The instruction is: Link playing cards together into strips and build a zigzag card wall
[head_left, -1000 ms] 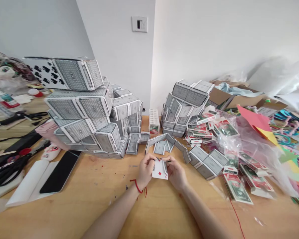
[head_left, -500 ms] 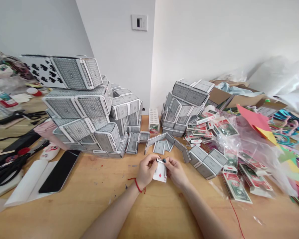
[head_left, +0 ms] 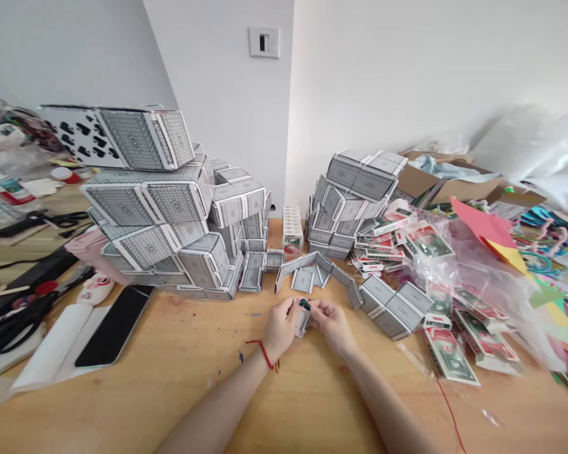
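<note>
Head view, hands: left hand (head_left: 278,325) and right hand (head_left: 332,323) meet mid-table, fingertips pinched on one playing card (head_left: 303,320).
Card: small, seemingly folded, mostly hidden by the fingers; held just above the wooden table (head_left: 180,384).
Far edge: open card strip (head_left: 316,263) lies just beyond the knuckles.
Left bound: tall card-block stack (head_left: 161,208), with a black phone (head_left: 114,325) near its foot.
Right bound: low card blocks (head_left: 392,308) near the right hand, with a plastic bag (head_left: 478,277) beyond.
Open room: bare wood toward the near edge, around both forearms.
</note>
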The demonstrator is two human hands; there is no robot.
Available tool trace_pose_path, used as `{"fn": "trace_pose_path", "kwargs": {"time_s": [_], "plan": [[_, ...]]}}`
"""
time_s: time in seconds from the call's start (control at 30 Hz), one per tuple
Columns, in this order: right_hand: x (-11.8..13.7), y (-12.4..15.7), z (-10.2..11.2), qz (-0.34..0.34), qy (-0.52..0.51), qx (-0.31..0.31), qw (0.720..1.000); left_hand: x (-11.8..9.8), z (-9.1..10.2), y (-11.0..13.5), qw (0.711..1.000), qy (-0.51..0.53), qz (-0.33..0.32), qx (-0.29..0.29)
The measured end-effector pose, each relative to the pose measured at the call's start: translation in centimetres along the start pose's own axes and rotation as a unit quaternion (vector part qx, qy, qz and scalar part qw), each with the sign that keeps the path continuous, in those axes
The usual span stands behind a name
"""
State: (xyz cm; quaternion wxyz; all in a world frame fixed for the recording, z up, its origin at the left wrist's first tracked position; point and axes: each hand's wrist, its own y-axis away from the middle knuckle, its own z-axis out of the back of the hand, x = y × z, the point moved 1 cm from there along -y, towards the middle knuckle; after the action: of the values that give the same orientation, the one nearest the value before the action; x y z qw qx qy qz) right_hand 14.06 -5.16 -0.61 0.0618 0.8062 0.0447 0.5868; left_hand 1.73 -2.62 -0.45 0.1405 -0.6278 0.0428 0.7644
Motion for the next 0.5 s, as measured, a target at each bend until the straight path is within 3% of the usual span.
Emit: {"fn": "trace_pose_path", "kwargs": {"time_s": [0.13,0.5], "plan": [[0.23,0.05,0.05,-0.016,-0.016,0.012,1.0,0.14,0.04,0.07,1.0,0.004,-0.004,-0.003],[-0.25,0.31,-0.39,0.029,0.036,-0.047,0.998,0.03,-0.1,0.09,0.999,-0.032,-0.036,-0.019]]}}
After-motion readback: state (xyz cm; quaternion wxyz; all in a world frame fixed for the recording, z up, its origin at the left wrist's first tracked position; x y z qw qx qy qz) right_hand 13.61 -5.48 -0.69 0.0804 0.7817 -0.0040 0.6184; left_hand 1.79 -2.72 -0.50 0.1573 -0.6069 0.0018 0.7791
